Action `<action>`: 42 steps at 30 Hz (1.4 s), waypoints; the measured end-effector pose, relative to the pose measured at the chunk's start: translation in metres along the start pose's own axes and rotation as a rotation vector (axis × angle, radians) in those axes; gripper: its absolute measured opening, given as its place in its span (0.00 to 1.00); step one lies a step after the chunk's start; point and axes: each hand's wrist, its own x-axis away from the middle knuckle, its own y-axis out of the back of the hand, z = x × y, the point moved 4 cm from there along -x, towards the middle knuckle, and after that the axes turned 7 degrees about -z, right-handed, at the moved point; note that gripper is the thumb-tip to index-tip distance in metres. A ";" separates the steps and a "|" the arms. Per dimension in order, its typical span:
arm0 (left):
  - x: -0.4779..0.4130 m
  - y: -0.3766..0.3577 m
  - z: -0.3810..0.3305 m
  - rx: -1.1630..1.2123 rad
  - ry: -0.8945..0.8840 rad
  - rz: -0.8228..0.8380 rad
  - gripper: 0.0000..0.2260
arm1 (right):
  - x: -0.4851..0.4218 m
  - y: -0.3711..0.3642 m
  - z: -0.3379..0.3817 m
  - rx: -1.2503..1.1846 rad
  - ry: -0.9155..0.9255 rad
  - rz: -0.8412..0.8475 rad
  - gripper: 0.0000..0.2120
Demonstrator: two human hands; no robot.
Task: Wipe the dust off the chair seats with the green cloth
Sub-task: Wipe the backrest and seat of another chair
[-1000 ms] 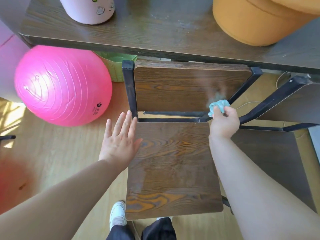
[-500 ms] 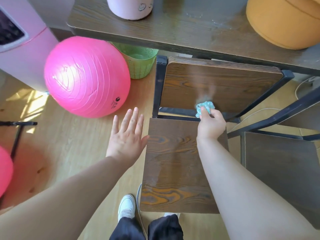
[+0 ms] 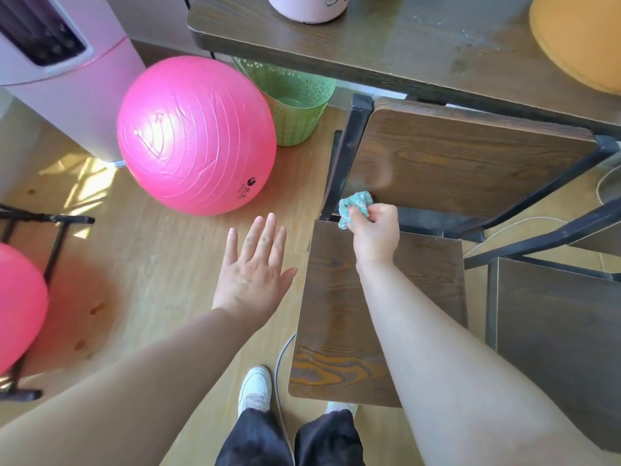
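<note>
A dark wooden chair seat [image 3: 332,317] lies below me, its wooden backrest [image 3: 463,156] set in a black metal frame. My right hand [image 3: 374,235] is closed on a crumpled green cloth [image 3: 353,205] at the seat's far left corner, where the backrest's lower left edge meets it. My left hand [image 3: 253,270] hovers flat with fingers spread over the floor, just left of the seat, holding nothing. A second chair seat [image 3: 554,331] stands to the right.
A dark table [image 3: 386,52] overhangs the backrest, bearing a pink container [image 3: 307,8] and an orange cushion [image 3: 578,38]. A big pink ball [image 3: 196,136] and a green basket [image 3: 292,99] sit on the floor at left. A black rack [image 3: 40,230] holds another pink ball [image 3: 16,304].
My right hand has carried the cloth leftward along the bottom of the backrest, from its right side to its left corner. My left hand has stayed spread and has come off the seat's left edge.
</note>
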 end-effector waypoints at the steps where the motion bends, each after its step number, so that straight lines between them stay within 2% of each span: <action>1: 0.000 0.000 -0.002 0.001 -0.006 0.001 0.30 | 0.001 0.006 -0.001 -0.033 0.000 -0.007 0.11; 4: -0.003 0.002 -0.013 0.009 -0.032 0.006 0.30 | -0.002 0.026 -0.009 -0.103 -0.018 -0.003 0.14; 9: -0.013 0.000 -0.043 -0.005 -0.071 0.013 0.32 | -0.019 0.069 -0.021 -0.050 -0.019 -0.074 0.12; 14: -0.025 -0.004 -0.078 -0.012 -0.112 0.039 0.32 | -0.051 0.133 -0.038 -0.053 -0.087 -0.250 0.05; 18: -0.034 -0.008 -0.101 -0.016 -0.135 0.040 0.32 | -0.083 0.182 -0.041 -0.042 -0.126 -0.438 0.04; 21: -0.042 -0.009 -0.115 -0.009 -0.148 0.043 0.32 | -0.108 0.198 -0.036 -0.068 -0.115 -0.508 0.04; 28: -0.055 -0.010 -0.132 -0.029 -0.167 0.045 0.30 | -0.130 0.192 -0.031 -0.101 -0.085 -0.468 0.09; 32: -0.059 -0.008 -0.133 -0.034 -0.171 0.041 0.30 | -0.129 0.184 -0.034 -0.134 -0.097 -0.462 0.09; 42: -0.049 -0.007 -0.099 -0.031 -0.130 0.056 0.31 | -0.108 0.143 -0.031 -0.068 -0.097 -0.441 0.10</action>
